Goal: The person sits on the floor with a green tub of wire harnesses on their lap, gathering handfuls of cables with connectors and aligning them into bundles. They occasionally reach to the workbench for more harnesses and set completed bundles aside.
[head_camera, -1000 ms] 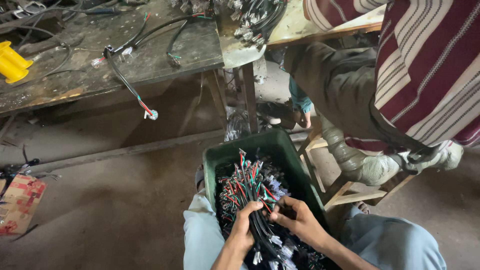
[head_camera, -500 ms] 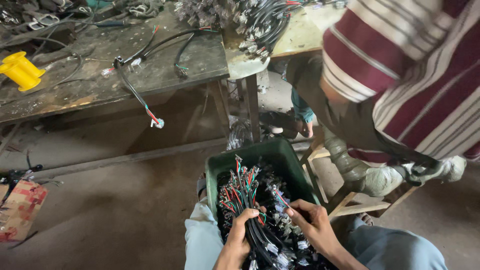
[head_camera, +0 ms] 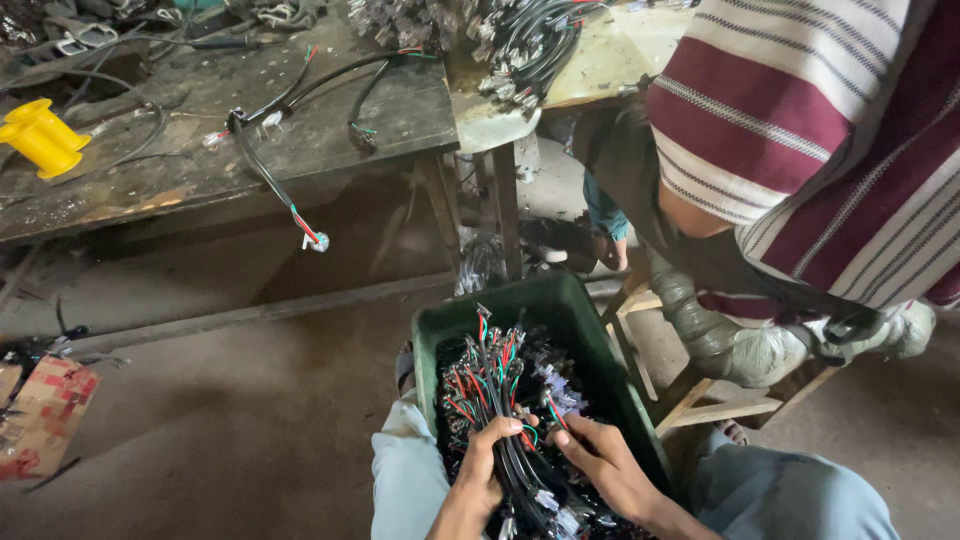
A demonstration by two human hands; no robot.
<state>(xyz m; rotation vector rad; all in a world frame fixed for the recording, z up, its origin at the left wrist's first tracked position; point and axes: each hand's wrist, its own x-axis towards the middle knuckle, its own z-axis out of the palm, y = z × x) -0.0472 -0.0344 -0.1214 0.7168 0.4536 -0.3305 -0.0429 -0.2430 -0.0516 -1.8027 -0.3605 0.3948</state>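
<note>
I see the bundle of black cables (head_camera: 515,440) standing nearly upright in the green crate (head_camera: 560,305), its long axis running from the hands up and away toward the crate's far wall. Its loose ends point that way too, fanning out into short red, green and white wire tips.

My left hand (head_camera: 480,475) is clenched around the bundle's lower part, fingers wrapped over the black strands. My right hand (head_camera: 600,462) lies just beside it on the bundle, thumb and fingers pinching some strands; how many it grips I cannot tell.

The bundle's lower end is lost below the hands among more wires and small pale connectors, and the crate's near wall is cut off by the frame edge. The crate rests on my lap, between 2 pale trouser legs.

Beyond the crate stands a worn workbench (head_camera: 200,150) with cables scattered on it; 1 black cable (head_camera: 275,185) hangs over its near edge, ending in red, green and white tips. A yellow spool (head_camera: 40,135) sits at the bench's left end. Right of the crate, a person in a maroon and white striped shirt (head_camera: 820,150) sits on a wooden stool (head_camera: 700,395).
</note>
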